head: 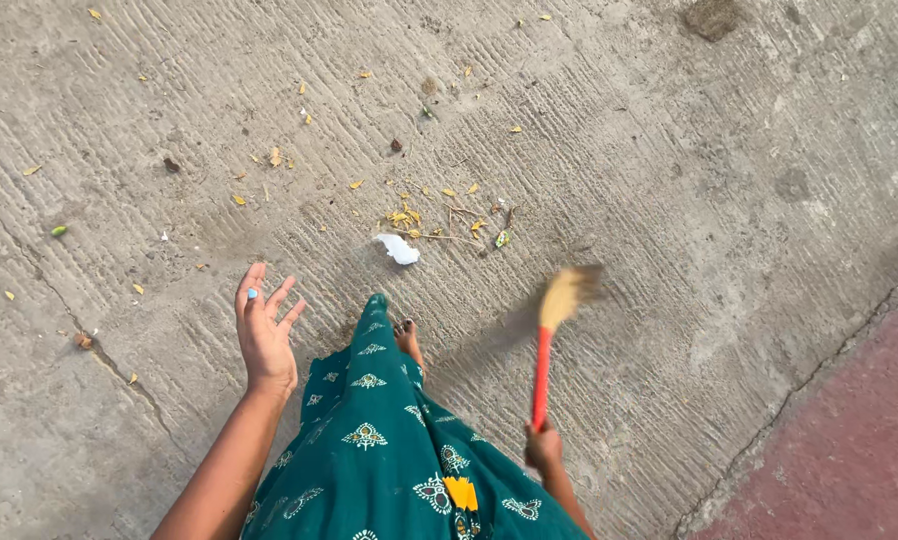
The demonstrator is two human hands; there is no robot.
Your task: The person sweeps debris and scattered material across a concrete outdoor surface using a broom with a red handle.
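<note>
One broom (550, 335), red handle, straw-coloured bristle head, gripped at the handle's lower end by right hand (543, 447); fingers closed round the handle, fist tight, nothing else held. Long axis near upright in the picture, tilting slightly right at the top; bristle head blurred, at the far end from the grip, low over the concrete ground (669, 150). Bristles up and slightly right of the fist, so head leads away from the body.

Left of broom head: white paper scrap (398, 248), near but apart from the bristles. Up-left of broom head, just beyond the scrap: loose cluster of yellow leaf bits and twigs (439, 220), also apart from the bristles. More yellow bits scattered further left and above. Right hand nearer to scrap and cluster by way of the broom; left hand nearer by bare reach but not touching.

Left hand (265, 335) well left of broom, fingers spread wide, palm open, empty, held in the air.

Between the two hands: green patterned garment (379, 450), bare foot (407, 338) at its hem, just left of the handle.

Right of broom, far corner: reddish paved strip (849, 450) with a seam where it meets the concrete.

Containers: none in view, no dustpan or bin seen.
</note>
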